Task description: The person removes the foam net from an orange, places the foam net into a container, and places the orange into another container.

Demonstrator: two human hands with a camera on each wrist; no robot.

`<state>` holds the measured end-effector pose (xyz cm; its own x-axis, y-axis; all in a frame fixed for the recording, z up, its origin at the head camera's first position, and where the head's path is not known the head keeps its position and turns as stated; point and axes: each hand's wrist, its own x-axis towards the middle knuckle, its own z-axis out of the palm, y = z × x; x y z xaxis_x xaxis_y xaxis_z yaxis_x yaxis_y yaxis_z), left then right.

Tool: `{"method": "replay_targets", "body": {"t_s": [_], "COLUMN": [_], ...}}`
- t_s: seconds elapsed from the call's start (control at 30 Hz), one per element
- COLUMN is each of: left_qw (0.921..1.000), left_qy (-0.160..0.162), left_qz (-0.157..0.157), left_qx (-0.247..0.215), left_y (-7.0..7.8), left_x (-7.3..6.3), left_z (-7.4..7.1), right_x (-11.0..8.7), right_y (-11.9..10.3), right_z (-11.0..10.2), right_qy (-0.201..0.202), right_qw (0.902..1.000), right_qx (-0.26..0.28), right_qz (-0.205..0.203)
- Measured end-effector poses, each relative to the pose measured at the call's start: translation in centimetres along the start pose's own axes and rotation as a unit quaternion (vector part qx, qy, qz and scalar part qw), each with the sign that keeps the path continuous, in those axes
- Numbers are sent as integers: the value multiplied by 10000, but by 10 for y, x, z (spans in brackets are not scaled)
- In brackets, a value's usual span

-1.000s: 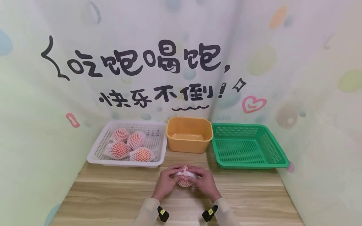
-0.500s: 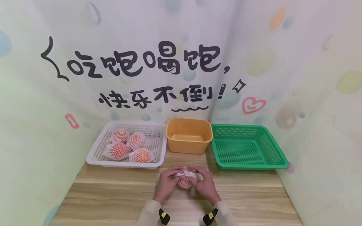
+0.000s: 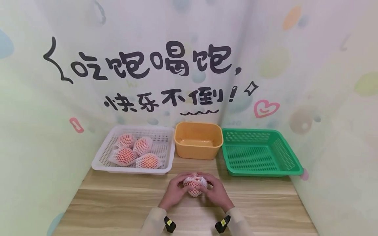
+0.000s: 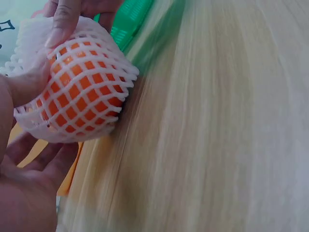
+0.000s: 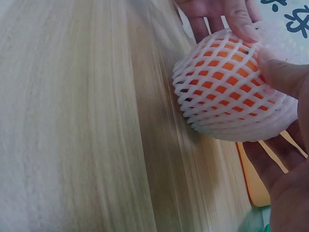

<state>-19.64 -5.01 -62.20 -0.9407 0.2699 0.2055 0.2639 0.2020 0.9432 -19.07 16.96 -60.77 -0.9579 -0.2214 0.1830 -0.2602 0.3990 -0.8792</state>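
Both hands hold one round orange fruit (image 3: 195,189) in a white foam net (image 4: 79,92) low over the wooden table, in front of the yellow bin. My left hand (image 3: 175,192) grips it from the left, thumb on the near side and fingers around the far side. From the right, my right hand (image 3: 217,194) grips it the same way. The two thumbs lie close together on the net, as the right wrist view shows on the netted fruit (image 5: 227,79). Orange skin shows through the mesh. The fruit's far side is hidden.
A white basket (image 3: 98,166) at the back left holds several net-wrapped fruits (image 3: 124,156). The yellow bin (image 3: 196,152) stands at the back middle, with a green basket (image 3: 262,172) to its right. A printed curtain (image 3: 189,19) rises behind them.
The foam net around the fruit has shifted and looks spread wider between the hands, where its top was bunched before. The right hand has moved slightly outward; the baskets stay put.
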Motion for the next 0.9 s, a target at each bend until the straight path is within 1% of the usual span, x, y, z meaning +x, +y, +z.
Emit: {"method": "replay_targets", "body": {"t_s": [0.17,0.3,0.43,0.53,0.63,0.7,0.8,0.87,0.9], "left_qw": [9987,9971,9962,9956,9956,9964,9976,9986,9991], "left_qy": [434,681,783,854,845,770,561,341,202], "left_qz": [119,59,27,133,190,137,-9,-119,-145], "left_qx": [218,340,368,366,351,336,395,394,343], "left_y": [1,2,4,6,8,9,10,9,9], "left_x": [0,0,0,1,0,0,0,-1,-1], "left_z": [3,3,4,4,3,2,0,-1,-1], "right_x": [-1,0,0,0,-1,-2,-3,-3,-3], "right_y": [-4,-9,-12,-12,-12,-11,-11,-10,-9], "right_z": [-2,-1,2,4,6,6,6,6,7], "right_qy": [166,344,630,833,911,760,300,7,-69], "right_qw": [9998,9986,9957,9936,9929,9945,9984,9996,9997], "right_qx": [-68,-142,-292,-336,-401,-440,-325,-220,-201], "right_qz": [-97,-370,-614,-678,-656,-579,-347,-151,-93]}}
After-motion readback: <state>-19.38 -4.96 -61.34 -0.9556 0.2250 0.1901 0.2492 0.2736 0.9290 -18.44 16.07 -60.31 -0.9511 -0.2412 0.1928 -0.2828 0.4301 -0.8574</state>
